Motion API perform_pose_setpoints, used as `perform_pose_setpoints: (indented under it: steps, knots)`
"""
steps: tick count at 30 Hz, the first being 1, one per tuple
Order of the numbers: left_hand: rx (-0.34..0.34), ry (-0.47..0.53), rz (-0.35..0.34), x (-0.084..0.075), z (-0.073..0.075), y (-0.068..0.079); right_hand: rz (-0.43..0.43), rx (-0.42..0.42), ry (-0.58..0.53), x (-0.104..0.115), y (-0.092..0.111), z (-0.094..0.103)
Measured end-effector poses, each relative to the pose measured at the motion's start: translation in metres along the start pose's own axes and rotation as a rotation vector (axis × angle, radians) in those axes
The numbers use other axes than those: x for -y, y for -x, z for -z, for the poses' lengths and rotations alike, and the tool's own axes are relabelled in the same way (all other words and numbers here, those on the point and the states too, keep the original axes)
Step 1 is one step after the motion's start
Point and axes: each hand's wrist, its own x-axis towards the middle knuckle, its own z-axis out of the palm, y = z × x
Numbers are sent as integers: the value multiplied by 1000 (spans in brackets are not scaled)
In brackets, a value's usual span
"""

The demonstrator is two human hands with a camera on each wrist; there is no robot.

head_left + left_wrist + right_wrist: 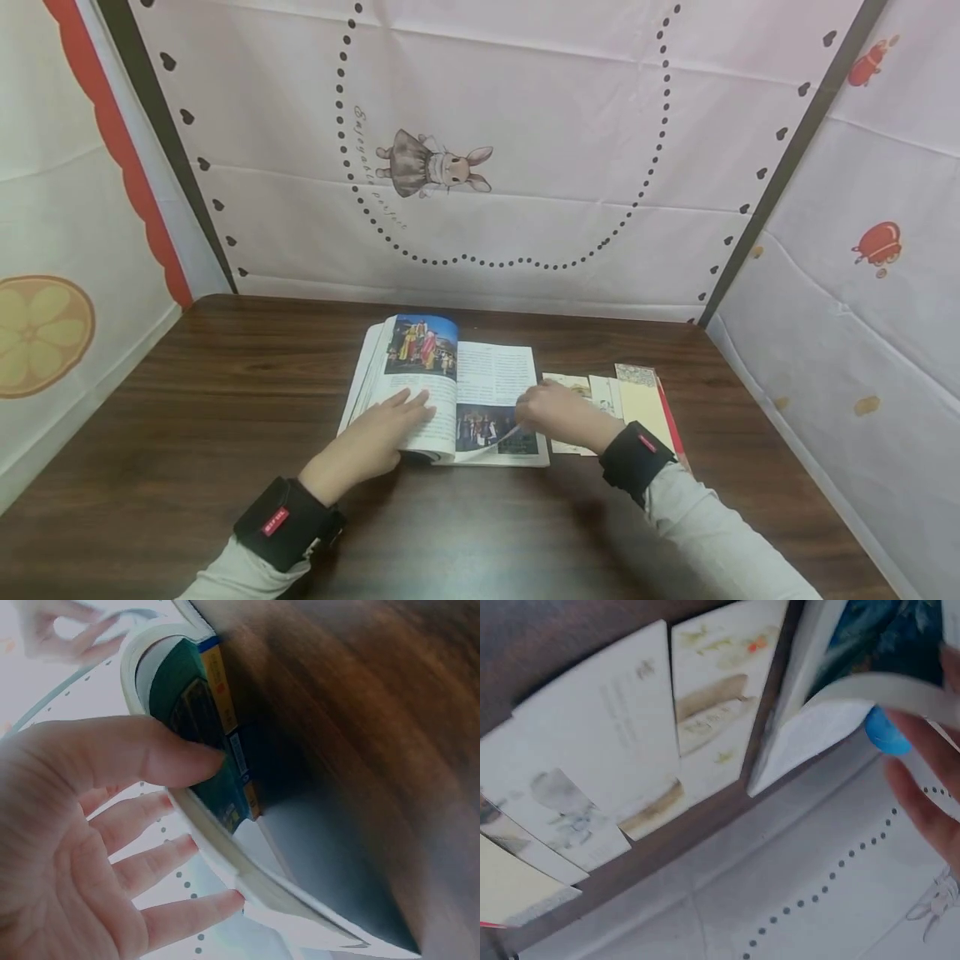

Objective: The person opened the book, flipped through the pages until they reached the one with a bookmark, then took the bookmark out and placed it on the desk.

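Observation:
An open book [495,371] lies on the brown table, with printed text and colour photos on both sides. My left hand [382,433] rests on its left page, fingers extended across the paper. In the left wrist view, the thumb of the left hand [97,825] lies over the book's lower edge, close to the spine [225,697]. My right hand [562,412] pinches the lower right corner of a page [495,443], which lifts off the right side in a curve. In the right wrist view, the right hand [930,795] is partly cut off by the frame.
Just right of the book, several illustrated paper cards [600,727] overlap in a row. A pale yellow piece with a red edge [645,408] lies at their right end. White printed cloth [510,167] hangs behind and along both sides of the table [225,400].

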Motion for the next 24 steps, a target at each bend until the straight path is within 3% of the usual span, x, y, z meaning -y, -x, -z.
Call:
perform_pose_setpoints:
  steps: [7,12,16,20,22,24]
  knots:
    - [8,0,-9,-3,4,-5,51,-307,186,12,-12,22]
    - [-66,-58,89,-13,-2,-18,153,-502,314,25,-30,31]
    - [-146,-155,165,-22,-9,-26,169,-572,356,33,-43,34]
    - [-233,-197,196,-28,-12,-31,149,-633,346,39,-51,31]
    - [-272,-183,205,-28,-13,-30,104,-655,298,40,-51,27]
    - [-306,-137,228,-28,-14,-29,17,-625,202,39,-48,23]
